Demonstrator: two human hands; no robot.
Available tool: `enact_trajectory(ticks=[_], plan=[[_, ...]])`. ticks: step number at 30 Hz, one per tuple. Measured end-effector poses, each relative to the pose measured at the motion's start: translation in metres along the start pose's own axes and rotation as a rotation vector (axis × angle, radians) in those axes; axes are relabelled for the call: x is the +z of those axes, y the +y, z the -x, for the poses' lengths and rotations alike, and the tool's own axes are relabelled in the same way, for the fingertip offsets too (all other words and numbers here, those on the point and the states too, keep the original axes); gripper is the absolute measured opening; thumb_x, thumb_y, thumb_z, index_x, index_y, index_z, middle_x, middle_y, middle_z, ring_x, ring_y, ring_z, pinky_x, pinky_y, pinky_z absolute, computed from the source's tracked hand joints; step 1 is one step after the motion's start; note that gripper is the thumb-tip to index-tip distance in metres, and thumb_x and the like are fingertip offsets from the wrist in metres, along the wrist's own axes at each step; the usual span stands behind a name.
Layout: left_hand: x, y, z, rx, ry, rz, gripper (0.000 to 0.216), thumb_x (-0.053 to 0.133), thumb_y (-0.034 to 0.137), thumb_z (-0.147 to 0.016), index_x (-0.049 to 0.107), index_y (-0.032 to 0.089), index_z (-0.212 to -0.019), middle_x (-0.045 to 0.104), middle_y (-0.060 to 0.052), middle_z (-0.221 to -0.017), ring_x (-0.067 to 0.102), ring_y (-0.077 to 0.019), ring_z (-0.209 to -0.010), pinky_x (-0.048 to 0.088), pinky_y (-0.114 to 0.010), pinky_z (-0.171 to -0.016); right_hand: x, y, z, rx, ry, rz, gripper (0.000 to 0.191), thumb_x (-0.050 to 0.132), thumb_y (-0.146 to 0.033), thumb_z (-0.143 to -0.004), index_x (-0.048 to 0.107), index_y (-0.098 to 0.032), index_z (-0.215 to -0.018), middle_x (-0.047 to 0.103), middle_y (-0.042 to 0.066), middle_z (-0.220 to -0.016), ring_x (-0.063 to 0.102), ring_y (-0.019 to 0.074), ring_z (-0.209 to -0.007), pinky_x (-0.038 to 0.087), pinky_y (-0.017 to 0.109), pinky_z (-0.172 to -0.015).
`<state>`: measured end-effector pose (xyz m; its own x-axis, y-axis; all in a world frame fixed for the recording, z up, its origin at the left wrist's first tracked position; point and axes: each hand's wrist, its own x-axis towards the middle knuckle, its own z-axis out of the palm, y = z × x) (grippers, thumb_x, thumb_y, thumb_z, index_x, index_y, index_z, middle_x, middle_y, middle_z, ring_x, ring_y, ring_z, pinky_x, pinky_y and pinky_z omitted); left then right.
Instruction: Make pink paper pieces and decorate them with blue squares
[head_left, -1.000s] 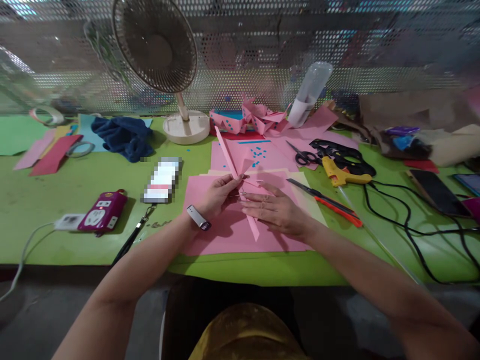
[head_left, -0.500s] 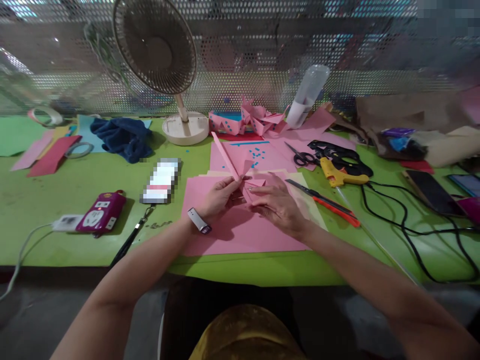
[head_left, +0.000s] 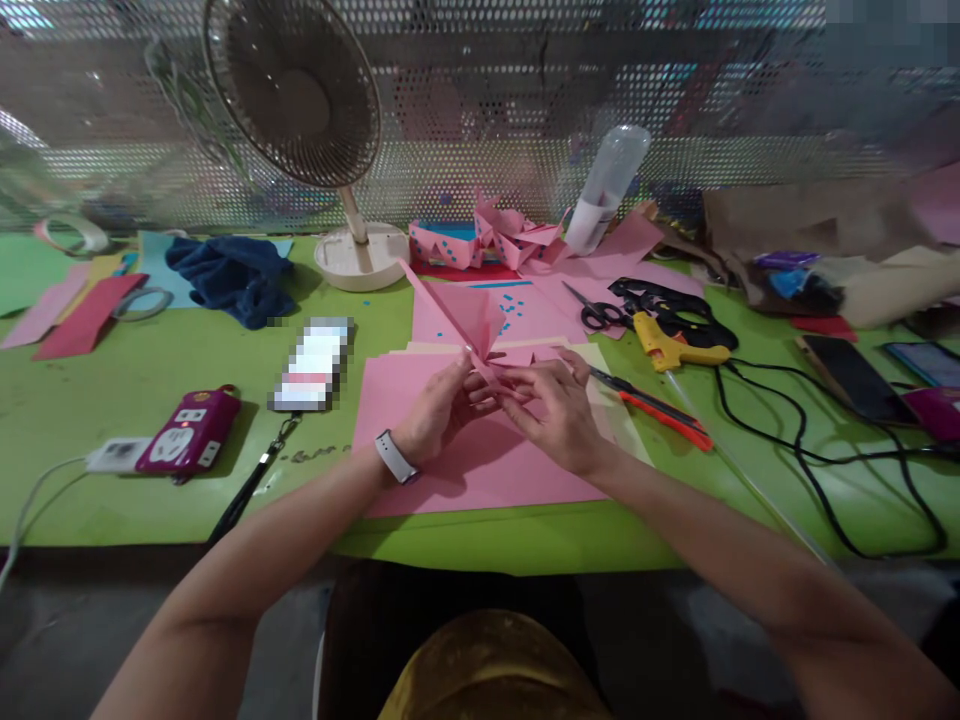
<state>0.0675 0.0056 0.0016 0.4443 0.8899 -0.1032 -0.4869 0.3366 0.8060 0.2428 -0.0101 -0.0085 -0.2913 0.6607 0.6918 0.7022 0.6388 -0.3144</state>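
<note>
A folded piece of pink paper (head_left: 474,318), with a long pointed strip rising to the upper left, is held between both hands. My left hand (head_left: 444,402) pinches its lower part between thumb and fingers. My right hand (head_left: 553,405) grips the right-hand side of the folds, its fingertips close to the left ones. The fingers hide part of the folds. Beneath the hands lie pink sheets (head_left: 480,470) on the green table (head_left: 300,500). Right of my right hand rests a red and black utility knife (head_left: 660,410).
Behind the sheets are small blue paper bits, folded pink pieces (head_left: 517,240) and a bottle (head_left: 609,190). A fan (head_left: 360,258) stands back left. On the right are scissors (head_left: 600,308), a yellow glue gun (head_left: 671,348) and its black cable. A phone (head_left: 313,365) and purple power strip (head_left: 191,432) lie left.
The folded paper has been turned and opened out, so a wider panel shows beside the strip. My fingers have shifted on its lower folds. The whole view has moved slightly.
</note>
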Motion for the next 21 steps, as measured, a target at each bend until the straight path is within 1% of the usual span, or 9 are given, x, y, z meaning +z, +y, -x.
enact_trajectory(ticks=[3, 8, 10, 12, 14, 15, 17, 19, 21], plan=[[-0.0017, -0.0028, 0.0000, 0.040, -0.003, -0.072, 0.032, 0.082, 0.032, -0.074, 0.064, 0.016, -0.095, 0.073, -0.004, -0.092, 0.070, -0.0148, -0.084, 0.053, -0.027, -0.081, 0.0006, 0.0014, -0.0003, -0.040, -0.026, 0.000, 0.024, 0.060, -0.029, -0.093, 0.059, -0.026, -0.116, 0.074, 0.003, -0.092, 0.066, 0.0221, -0.094, 0.031, 0.051, -0.109], [-0.0053, -0.0031, -0.0019, 0.047, -0.005, -0.126, 0.030, 0.079, 0.036, -0.079, 0.065, 0.014, -0.095, 0.072, -0.007, -0.098, 0.070, -0.0161, -0.087, 0.054, -0.029, -0.082, -0.0041, -0.0032, -0.0034, -0.001, -0.053, -0.054, 0.034, 0.060, -0.029, -0.093, 0.054, -0.028, -0.126, 0.072, 0.000, -0.086, 0.065, 0.0218, -0.095, 0.028, 0.051, -0.113], [-0.0053, -0.0018, -0.0021, 0.066, 0.008, -0.127, 0.033, 0.078, 0.037, -0.079, 0.066, 0.015, -0.099, 0.072, -0.006, -0.099, 0.069, -0.0159, -0.087, 0.054, -0.030, -0.083, -0.0065, -0.0052, -0.0047, 0.012, 0.009, -0.071, 0.033, 0.061, -0.030, -0.091, 0.055, -0.028, -0.124, 0.071, 0.002, -0.093, 0.064, 0.0227, -0.099, 0.031, 0.050, -0.112], [-0.0045, -0.0005, -0.0021, 0.086, 0.037, -0.120, 0.038, 0.079, 0.037, -0.078, 0.066, 0.017, -0.107, 0.071, -0.004, -0.096, 0.068, -0.0137, -0.083, 0.054, -0.030, -0.084, -0.0078, -0.0051, -0.0055, 0.071, 0.127, -0.101, 0.031, 0.064, -0.033, -0.088, 0.056, -0.027, -0.117, 0.068, 0.006, -0.102, 0.060, 0.0254, -0.107, 0.037, 0.049, -0.107], [-0.0034, 0.0002, -0.0020, 0.100, 0.066, -0.114, 0.043, 0.079, 0.037, -0.077, 0.064, 0.019, -0.113, 0.070, -0.001, -0.090, 0.066, -0.0114, -0.079, 0.054, -0.030, -0.082, -0.0080, -0.0031, -0.0057, 0.200, 0.227, -0.178, 0.038, 0.070, -0.042, -0.083, 0.054, -0.025, -0.113, 0.063, 0.010, -0.110, 0.058, 0.0273, -0.110, 0.044, 0.048, -0.101], [-0.0030, 0.0003, -0.0021, 0.107, 0.075, -0.110, 0.045, 0.080, 0.036, -0.077, 0.064, 0.019, -0.115, 0.069, 0.000, -0.088, 0.065, -0.0109, -0.077, 0.054, -0.029, -0.082, -0.0077, -0.0018, -0.0057, 0.284, 0.241, -0.235, 0.044, 0.072, -0.046, -0.080, 0.053, -0.024, -0.112, 0.061, 0.010, -0.111, 0.058, 0.0271, -0.107, 0.047, 0.047, -0.096], [-0.0026, 0.0001, -0.0023, 0.122, 0.085, -0.094, 0.046, 0.080, 0.036, -0.076, 0.063, 0.019, -0.115, 0.068, 0.001, -0.085, 0.065, -0.0106, -0.077, 0.055, -0.029, -0.082, -0.0068, 0.0006, -0.0058, 0.447, 0.152, -0.375, 0.050, 0.075, -0.053, -0.075, 0.053, -0.022, -0.109, 0.061, 0.010, -0.108, 0.060, 0.0243, -0.096, 0.051, 0.042, -0.086], [-0.0028, -0.0002, -0.0025, 0.130, 0.087, -0.075, 0.046, 0.081, 0.035, -0.076, 0.063, 0.019, -0.115, 0.068, 0.001, -0.085, 0.066, -0.0105, -0.078, 0.055, -0.028, -0.081, -0.0056, 0.0015, -0.0059, 0.571, -0.023, -0.517, 0.048, 0.075, -0.054, -0.074, 0.057, -0.021, -0.105, 0.065, 0.008, -0.100, 0.062, 0.0211, -0.085, 0.053, 0.037, -0.076], [-0.0032, -0.0006, -0.0025, 0.128, 0.085, -0.066, 0.047, 0.082, 0.033, -0.075, 0.063, 0.020, -0.115, 0.069, 0.001, -0.086, 0.066, -0.0101, -0.077, 0.054, -0.026, -0.078, -0.0039, 0.0009, -0.0059, 0.643, -0.185, -0.632, 0.043, 0.075, -0.052, -0.075, 0.063, -0.019, -0.101, 0.069, 0.006, -0.091, 0.063, 0.0190, -0.076, 0.052, 0.033, -0.069]])
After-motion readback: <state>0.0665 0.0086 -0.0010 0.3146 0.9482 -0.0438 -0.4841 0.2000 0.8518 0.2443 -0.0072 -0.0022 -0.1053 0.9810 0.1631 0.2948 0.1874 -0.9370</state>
